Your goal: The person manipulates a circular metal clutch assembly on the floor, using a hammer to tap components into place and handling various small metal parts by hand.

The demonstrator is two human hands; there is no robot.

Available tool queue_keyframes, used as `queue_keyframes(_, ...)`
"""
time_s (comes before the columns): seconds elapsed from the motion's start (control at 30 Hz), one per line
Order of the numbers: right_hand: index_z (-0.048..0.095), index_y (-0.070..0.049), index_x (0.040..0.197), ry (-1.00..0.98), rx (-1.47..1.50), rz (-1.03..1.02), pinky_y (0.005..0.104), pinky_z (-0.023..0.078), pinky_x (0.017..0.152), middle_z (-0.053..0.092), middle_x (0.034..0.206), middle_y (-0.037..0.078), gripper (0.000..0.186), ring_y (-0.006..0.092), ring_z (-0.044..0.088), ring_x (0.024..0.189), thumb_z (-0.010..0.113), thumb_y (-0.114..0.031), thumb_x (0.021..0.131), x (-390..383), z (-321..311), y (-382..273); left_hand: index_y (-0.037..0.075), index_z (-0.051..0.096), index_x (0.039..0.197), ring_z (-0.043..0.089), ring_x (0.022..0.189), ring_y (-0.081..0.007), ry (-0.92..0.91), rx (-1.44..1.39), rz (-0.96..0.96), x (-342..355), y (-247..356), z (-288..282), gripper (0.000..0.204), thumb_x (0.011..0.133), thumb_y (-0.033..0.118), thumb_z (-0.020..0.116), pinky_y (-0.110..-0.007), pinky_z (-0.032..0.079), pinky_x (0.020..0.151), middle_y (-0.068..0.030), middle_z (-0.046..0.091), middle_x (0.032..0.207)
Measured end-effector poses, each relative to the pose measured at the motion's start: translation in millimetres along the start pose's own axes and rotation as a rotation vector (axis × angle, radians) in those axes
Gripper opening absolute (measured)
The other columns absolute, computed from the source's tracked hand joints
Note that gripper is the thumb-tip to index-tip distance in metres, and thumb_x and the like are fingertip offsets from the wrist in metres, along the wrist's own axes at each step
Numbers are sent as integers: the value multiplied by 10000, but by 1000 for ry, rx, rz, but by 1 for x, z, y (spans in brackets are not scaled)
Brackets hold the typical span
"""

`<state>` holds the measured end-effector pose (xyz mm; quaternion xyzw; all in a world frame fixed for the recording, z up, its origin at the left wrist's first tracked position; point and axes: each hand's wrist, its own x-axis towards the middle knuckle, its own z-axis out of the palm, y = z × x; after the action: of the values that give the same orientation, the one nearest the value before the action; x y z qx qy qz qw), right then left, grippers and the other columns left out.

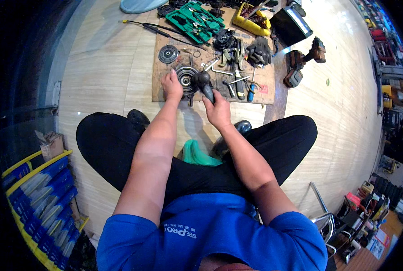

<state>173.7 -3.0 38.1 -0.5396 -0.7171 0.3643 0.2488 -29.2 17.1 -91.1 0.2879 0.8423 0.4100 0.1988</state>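
Note:
My left hand (171, 85) has its fingers curled at the left edge of a black grooved round metal part (184, 72) with a bearing in its middle, gripping it on the cardboard sheet (264, 74). My right hand (217, 108) is closed on the grip of a black round-headed tool (202, 81), like a mallet or air tool, whose head is at the part's right side. Beside it lie a T-wrench (235, 81), blue-handled pliers (251, 92) and several other hand tools. A smaller disc (168, 54) lies behind the round part.
Toward the back are a green tool case (192, 22), a yellow tray (250, 20), dark gloves (259, 52), a black battery (290, 26) and cables (152, 27). A cordless drill (307, 56) lies on the right. Racks (41, 198) and shelving with goods (359, 212) flank me.

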Motion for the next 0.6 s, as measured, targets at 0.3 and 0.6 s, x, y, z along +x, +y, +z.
queue_keyframes(0.3,625,5,1104,51,-17,-16,434,507,673,654,800,238,377,401,655,760,694,-259,843,5,8,12,-33,634,1069,431,1207,-410,-90,30,-33,-1,11,-6,541,999,429,360,-463,326,1051,-276,521,1238)
queue_keyframes(0.6,610,3,1057,-2,64,-4,482,496,719,645,855,261,328,442,625,829,682,-224,832,14,3,-16,-55,611,1105,428,1192,-414,-60,-22,20,-7,14,-8,549,1004,419,352,-461,333,1035,-277,509,1243)
